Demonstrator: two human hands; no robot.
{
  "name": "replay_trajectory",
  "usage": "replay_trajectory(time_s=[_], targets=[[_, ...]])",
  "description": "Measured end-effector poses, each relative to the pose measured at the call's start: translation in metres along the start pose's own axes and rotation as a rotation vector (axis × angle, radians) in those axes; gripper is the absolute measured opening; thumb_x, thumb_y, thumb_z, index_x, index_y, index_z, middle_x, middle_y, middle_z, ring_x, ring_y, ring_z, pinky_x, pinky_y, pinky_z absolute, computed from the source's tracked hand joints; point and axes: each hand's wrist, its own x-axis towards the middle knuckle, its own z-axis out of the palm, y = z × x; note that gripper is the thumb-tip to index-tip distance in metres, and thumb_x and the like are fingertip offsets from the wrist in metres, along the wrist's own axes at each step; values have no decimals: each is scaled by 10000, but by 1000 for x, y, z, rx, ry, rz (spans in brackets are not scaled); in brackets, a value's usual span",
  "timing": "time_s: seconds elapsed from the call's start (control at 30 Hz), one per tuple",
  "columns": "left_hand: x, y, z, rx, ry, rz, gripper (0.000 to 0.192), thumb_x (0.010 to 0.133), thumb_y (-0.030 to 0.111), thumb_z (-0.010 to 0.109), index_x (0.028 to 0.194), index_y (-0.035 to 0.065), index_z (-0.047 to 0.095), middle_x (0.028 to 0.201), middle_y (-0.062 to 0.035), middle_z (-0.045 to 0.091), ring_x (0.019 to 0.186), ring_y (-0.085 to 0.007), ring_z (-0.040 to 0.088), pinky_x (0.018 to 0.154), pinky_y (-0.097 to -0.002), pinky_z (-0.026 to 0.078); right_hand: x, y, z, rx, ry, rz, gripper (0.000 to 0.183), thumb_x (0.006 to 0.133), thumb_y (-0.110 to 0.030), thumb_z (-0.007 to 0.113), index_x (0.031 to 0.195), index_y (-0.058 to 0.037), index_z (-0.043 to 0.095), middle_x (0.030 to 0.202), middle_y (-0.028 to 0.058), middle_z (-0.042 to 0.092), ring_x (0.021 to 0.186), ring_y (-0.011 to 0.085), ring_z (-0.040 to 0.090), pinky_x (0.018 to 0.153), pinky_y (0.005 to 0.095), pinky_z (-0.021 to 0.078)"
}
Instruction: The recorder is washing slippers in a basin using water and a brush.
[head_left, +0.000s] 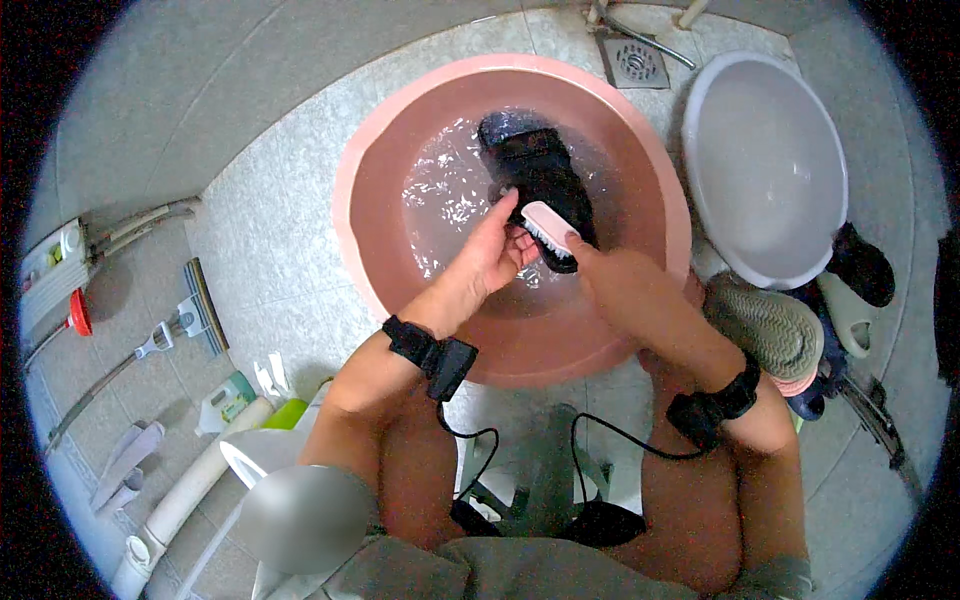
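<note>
A large pink plastic basin (390, 292) stands on the floor in front of me with clear, rippling water in it. Inside lies a wet black shoe (551, 165), its far end under the water. My left hand (499, 259) grips the near left side of the shoe, thumb on top and fingers curled below. From the right, my right hand (596, 266) holds a scrubbing brush (550, 223) with a pink back and white bristles. The bristles rest against the shoe's near end, close to my left fingers.
A pale oval basin (765, 172) leans at the right, beside several shoes, one with a grey-green patterned sole (772, 326). A floor drain (636, 61) lies behind. Along the left wall are a squeegee mop (199, 311), a red plunger (79, 313) and a detergent bottle (227, 401).
</note>
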Motion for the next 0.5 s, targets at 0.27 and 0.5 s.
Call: replay_trajectory(time_s=[0.27, 0.5], targets=[[4, -28, 15, -272, -217, -31, 430, 882, 440, 522, 1149, 104, 521, 1125, -64, 595, 1029, -225, 566, 869, -356, 472, 98, 12, 36, 26, 286, 128, 313, 856, -157, 422, 1111, -10, 531, 720, 235, 614, 681, 392, 626, 620, 489, 498], [-6, -12, 7, -312, -85, 5, 458, 892, 504, 450, 1095, 102, 532, 970, -25, 606, 813, -179, 597, 711, -315, 523, 32, -21, 26, 71, 33, 27, 385, 834, -114, 430, 1204, -16, 475, 697, 233, 606, 668, 388, 624, 608, 492, 489]])
